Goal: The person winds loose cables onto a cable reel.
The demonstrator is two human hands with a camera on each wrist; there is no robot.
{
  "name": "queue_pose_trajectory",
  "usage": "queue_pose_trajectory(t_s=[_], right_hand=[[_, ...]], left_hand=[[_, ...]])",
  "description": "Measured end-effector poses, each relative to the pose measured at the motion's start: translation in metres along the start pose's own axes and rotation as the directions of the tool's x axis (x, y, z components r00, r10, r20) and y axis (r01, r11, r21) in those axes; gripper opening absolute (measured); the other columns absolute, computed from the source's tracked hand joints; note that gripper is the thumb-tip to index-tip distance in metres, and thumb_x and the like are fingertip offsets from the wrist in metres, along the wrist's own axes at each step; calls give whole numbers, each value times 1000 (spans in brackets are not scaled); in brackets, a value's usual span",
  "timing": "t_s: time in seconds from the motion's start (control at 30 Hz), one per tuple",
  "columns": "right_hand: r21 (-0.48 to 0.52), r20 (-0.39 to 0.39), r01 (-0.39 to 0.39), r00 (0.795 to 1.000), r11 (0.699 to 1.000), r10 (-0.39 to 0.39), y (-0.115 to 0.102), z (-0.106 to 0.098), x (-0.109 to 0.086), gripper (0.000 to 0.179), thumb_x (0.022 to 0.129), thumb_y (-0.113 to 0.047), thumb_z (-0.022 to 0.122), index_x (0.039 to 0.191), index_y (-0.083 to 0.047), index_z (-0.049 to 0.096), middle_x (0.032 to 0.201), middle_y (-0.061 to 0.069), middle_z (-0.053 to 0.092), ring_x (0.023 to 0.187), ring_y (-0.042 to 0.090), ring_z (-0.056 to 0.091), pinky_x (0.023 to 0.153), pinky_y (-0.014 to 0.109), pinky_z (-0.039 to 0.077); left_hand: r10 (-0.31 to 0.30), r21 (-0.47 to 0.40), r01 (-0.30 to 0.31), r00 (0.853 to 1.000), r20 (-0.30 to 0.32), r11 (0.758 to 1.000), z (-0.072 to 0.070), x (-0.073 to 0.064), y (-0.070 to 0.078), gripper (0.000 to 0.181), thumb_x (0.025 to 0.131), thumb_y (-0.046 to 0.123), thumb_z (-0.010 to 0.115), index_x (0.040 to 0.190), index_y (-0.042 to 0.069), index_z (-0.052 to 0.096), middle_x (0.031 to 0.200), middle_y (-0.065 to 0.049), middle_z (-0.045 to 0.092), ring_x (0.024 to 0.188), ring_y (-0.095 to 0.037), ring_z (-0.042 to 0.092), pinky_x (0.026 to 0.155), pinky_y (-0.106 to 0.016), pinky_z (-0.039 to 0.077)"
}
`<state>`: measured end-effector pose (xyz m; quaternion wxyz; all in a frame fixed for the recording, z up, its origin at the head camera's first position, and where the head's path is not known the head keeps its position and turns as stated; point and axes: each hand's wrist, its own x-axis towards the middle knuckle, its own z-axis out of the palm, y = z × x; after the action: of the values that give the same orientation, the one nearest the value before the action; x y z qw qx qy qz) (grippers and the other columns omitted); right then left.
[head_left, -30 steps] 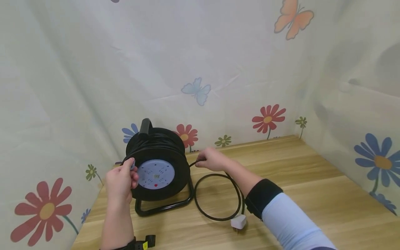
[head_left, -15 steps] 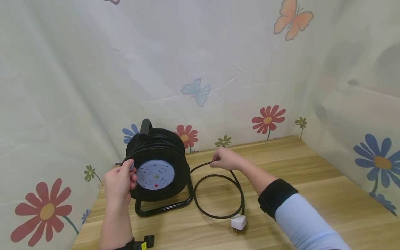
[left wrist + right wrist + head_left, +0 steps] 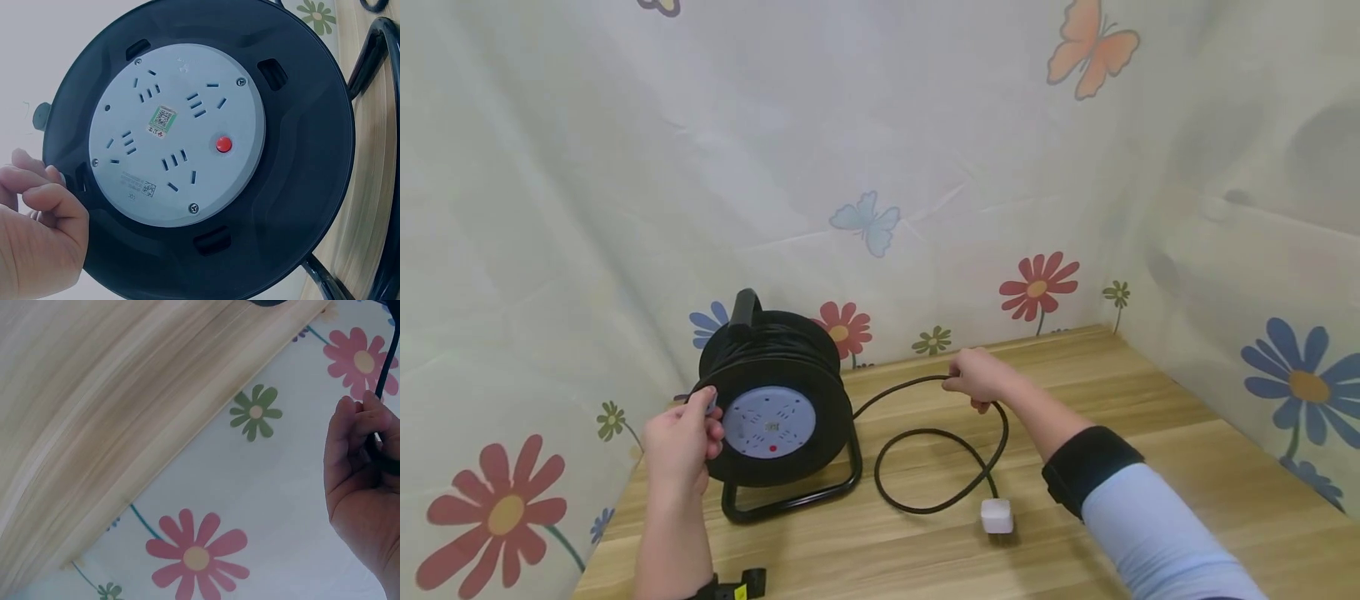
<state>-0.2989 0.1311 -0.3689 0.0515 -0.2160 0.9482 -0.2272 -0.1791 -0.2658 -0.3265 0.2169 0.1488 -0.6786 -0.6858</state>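
Note:
A black cable reel (image 3: 830,417) with a pale blue socket face (image 3: 177,134) stands on a tubular frame on the table. My left hand (image 3: 681,437) pinches a small blue-grey knob (image 3: 711,402) near the left rim of the reel's disc; the fingers mostly cover it. To the right of the reel, my right hand (image 3: 979,379) holds the black cable (image 3: 904,386) raised above the table. From that hand the cable runs left to the reel, and on the other side it loops down to a white plug (image 3: 997,516) lying on the wood.
The wooden table (image 3: 1075,400) meets a flower-printed cloth (image 3: 925,125) at the back and sides. A black carrying handle (image 3: 747,312) tops the reel. A black wrist strap with a small black piece (image 3: 754,582) sits at my left wrist.
My right hand has moved right, away from the reel, drawing a longer stretch of cable between them. The loop and plug have shifted right. My left hand stays at the knob.

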Motion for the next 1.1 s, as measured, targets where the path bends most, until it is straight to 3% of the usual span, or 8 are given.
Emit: queue_pose_trajectory(t_s=[0.2,0.4,0.6,0.77,0.97,1.1], right_hand=[[-152,-60,-80,996,985,72,31,-19,-12,12,96,-17,59,96,-5,59,75,5,58,49,17,56,44,30,48],[-32,-146,-144,980,989,138,65,-44,-27,24,99,-25,55,95,-3,62,75,8,56,56,22,54,49,35,48],[39,-255,-109,960,993,116,93,-65,-45,32,95,-35,60,90,-5,67,70,5,53,65,21,47,60,37,39],[162,-290,-69,950,984,115,98,-77,-53,33,88,-39,69,88,-6,67,71,6,52,67,23,45,59,36,37],[193,-323,-72,937,979,132,97,-73,-55,34,92,-38,64,103,-7,70,86,8,63,80,26,51,68,39,43],[194,-349,-88,925,977,152,103,-72,-61,35,92,-39,63,103,-7,69,94,9,64,85,27,52,73,41,44]], left_hand=[[0,3,0,1000,5,1000,2,0,-2,47,86,37,71,73,-8,64,48,-4,51,35,-11,39,34,-20,37],[13,17,-13,1000,15,1000,3,-2,-1,48,86,38,71,73,-8,63,48,-4,51,35,-12,39,34,-20,37],[12,-1,-12,1000,16,1000,4,-4,2,47,86,36,71,72,-8,63,47,-4,50,35,-12,39,34,-21,37],[12,-27,-12,1000,5,1000,0,-3,5,45,86,36,71,71,-6,64,48,-3,51,35,-11,39,34,-20,37],[-23,-29,23,1000,-5,999,-8,-8,2,45,86,36,72,71,-5,65,50,-4,53,36,-12,40,35,-20,37],[-22,-19,22,1000,12,1000,-4,-8,1,46,84,40,73,72,-5,65,51,-4,54,36,-13,40,36,-20,38]])
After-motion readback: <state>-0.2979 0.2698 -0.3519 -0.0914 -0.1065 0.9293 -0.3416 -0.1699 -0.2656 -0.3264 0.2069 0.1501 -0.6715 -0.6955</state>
